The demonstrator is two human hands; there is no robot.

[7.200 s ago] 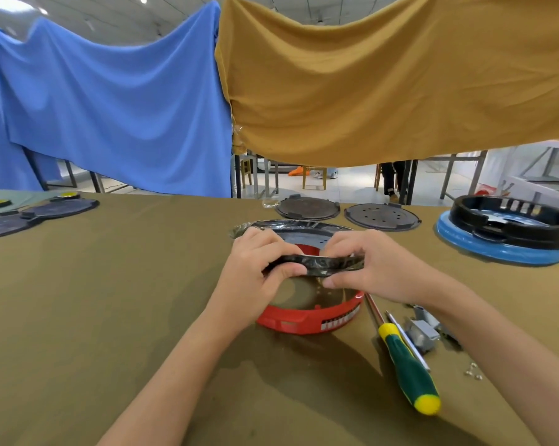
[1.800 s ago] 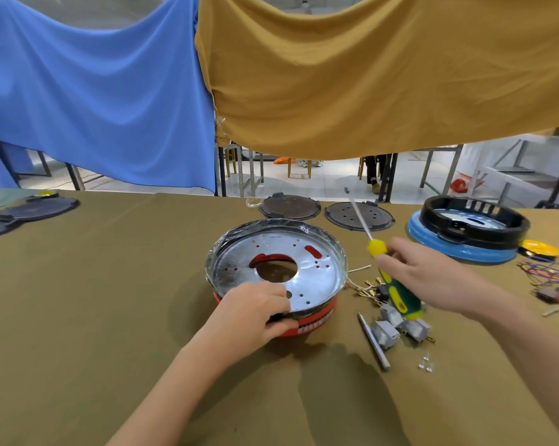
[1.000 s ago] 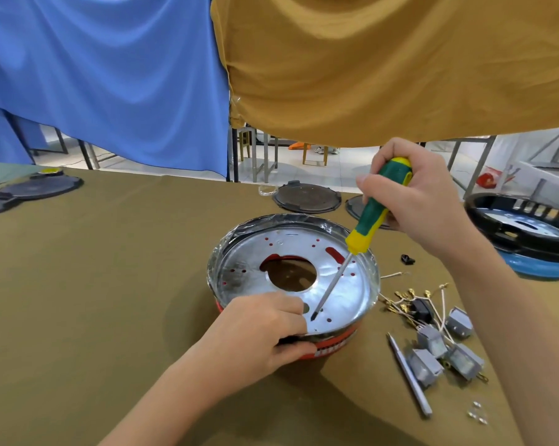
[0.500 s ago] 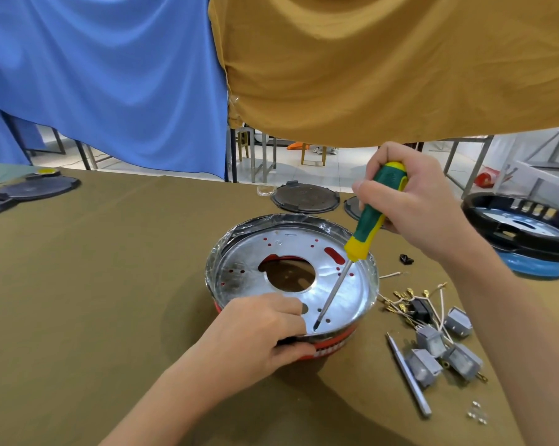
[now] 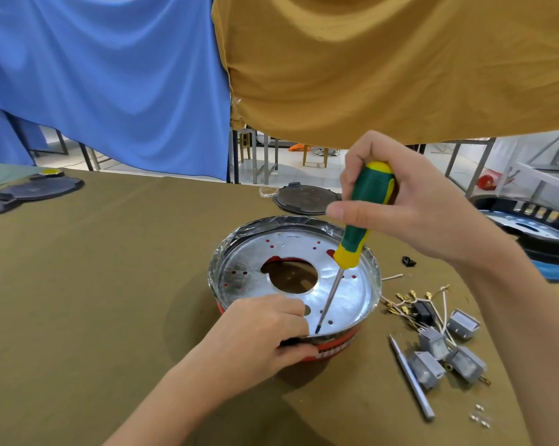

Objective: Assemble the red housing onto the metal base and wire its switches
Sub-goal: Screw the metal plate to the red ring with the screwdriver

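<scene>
The shiny round metal base [image 5: 345, 294] sits nested in the red plastic ring housing [image 5: 333, 349] at the middle of the olive cloth-covered counter [image 5: 94, 284]. The left hand [image 5: 259, 339] clasps their near rim. The right hand [image 5: 413, 207] grasps a green-and-yellow screwdriver [image 5: 358, 230], its tip touching the base's near edge. Grey boxy switches [image 5: 445, 352] with white wires lie just right.

Beside the silver metal base [image 5: 345, 297] with its red housing [image 5: 333, 349]: a green-and-yellow screwdriver [image 5: 358, 230], grey switches [image 5: 432, 346], olive tablecloth [image 5: 110, 284]; behind, blue and mustard cloths.
</scene>
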